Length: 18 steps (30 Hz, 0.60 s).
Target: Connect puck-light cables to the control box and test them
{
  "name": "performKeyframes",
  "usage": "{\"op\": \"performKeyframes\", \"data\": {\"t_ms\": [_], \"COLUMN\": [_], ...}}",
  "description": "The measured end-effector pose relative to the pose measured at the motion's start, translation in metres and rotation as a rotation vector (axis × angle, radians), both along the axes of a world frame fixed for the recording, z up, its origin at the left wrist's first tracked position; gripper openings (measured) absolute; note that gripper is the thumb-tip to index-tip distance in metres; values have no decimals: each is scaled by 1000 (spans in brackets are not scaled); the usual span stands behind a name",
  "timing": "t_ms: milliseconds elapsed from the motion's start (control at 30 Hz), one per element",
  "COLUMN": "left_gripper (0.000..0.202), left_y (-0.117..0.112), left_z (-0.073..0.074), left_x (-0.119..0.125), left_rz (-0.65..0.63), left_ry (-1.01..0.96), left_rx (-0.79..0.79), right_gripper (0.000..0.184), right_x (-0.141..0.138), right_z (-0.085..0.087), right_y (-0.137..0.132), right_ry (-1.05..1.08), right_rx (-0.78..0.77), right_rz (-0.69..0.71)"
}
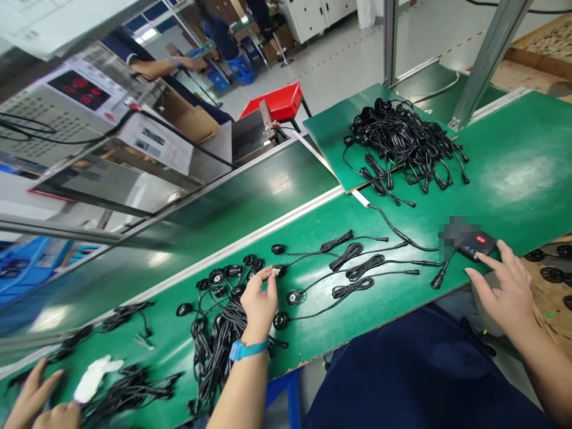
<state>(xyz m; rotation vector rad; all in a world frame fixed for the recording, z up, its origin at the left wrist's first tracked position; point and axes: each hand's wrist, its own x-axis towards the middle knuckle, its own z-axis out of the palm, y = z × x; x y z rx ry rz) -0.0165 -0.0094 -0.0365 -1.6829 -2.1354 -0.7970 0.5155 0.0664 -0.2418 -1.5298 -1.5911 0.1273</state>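
Black cables (365, 267): four, coiled, side by side on green bench (322, 336), between the two hands. Right hand (504, 286): thumb and fingers apart. Left hand (261, 301): thumb and fingertips together. Black box (486, 245), red display lit: touched by right fingertip. Small pale piece (276, 271): clamped in left pinch at one cable's round head (282, 270); detail too small to tell.
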Motion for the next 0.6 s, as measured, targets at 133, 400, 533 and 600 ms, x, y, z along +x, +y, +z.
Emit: {"op": "performKeyframes", "data": {"t_ms": [133, 400, 533, 600], "left_gripper": [38, 49, 54, 54], "left_y": [11, 15, 19, 19], "left_z": [-3, -4, 2, 5], "left_x": [-15, -22, -20, -20], "left_rz": [90, 119, 107, 94], "left_ry": [-115, -414, -498, -482], "left_rx": [-42, -69, -105, -173], "right_gripper": [48, 50, 42, 38], "right_x": [1, -1, -13, -20], "right_z": [0, 2, 27, 42], "right_y": [0, -1, -5, -7], "right_ry": [4, 1, 31, 110], "right_rx": [1, 22, 107, 120], "right_rz": [-3, -40, -57, 28]}}
